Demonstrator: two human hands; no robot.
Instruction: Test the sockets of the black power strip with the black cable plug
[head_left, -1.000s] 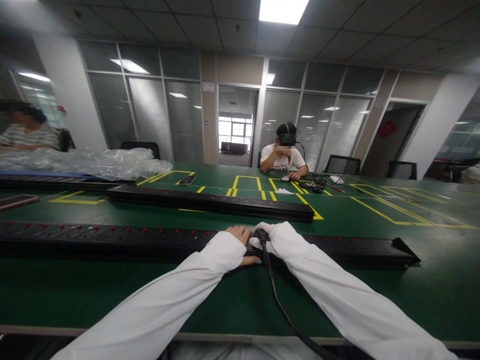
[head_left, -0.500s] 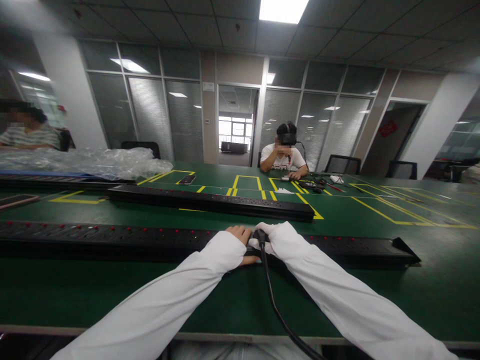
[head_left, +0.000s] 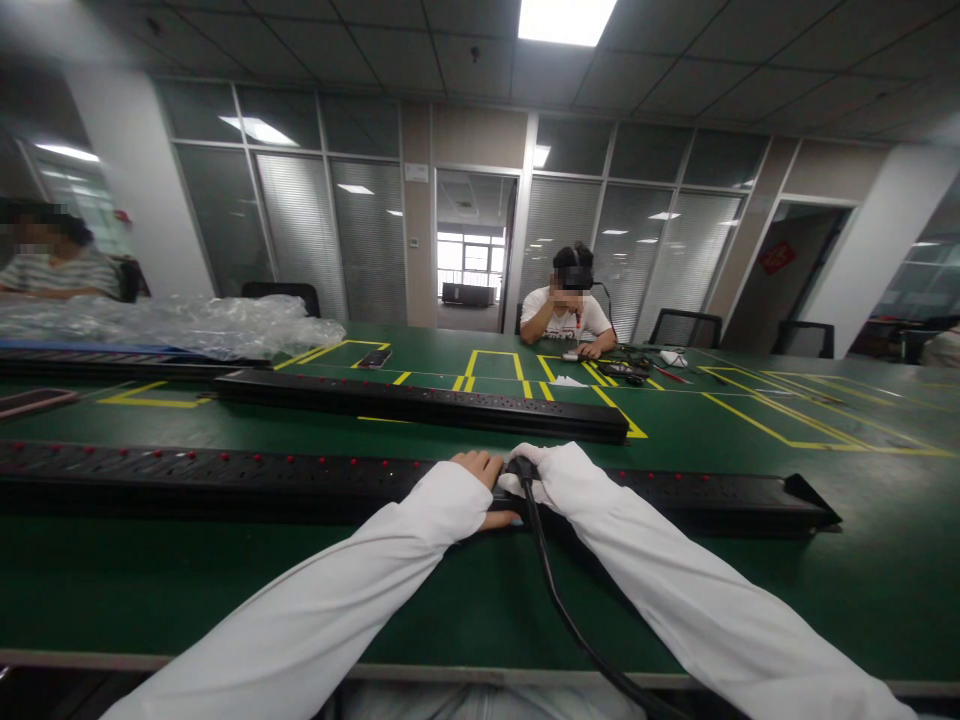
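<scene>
A long black power strip with a row of sockets and red dots lies across the green table in front of me. My left hand is wrapped over the strip, fingers on top and thumb along the near side. Right beside it, my gloved right hand is closed round a black power plug at the strip's top face. The plug's prongs are hidden, so I cannot tell how far it sits in a socket. From the plug a thick black cable curves down over the table's near edge.
A second black power strip lies farther back. Clear plastic wrap is heaped at the left, near a phone. Another phone rests near yellow tape lines. Across the table sits a person among cables and small parts.
The plug and the cable's upper part have shifted very slightly to the right, and the cable's lower end has swung right. Both hands stay in nearly the same place.
</scene>
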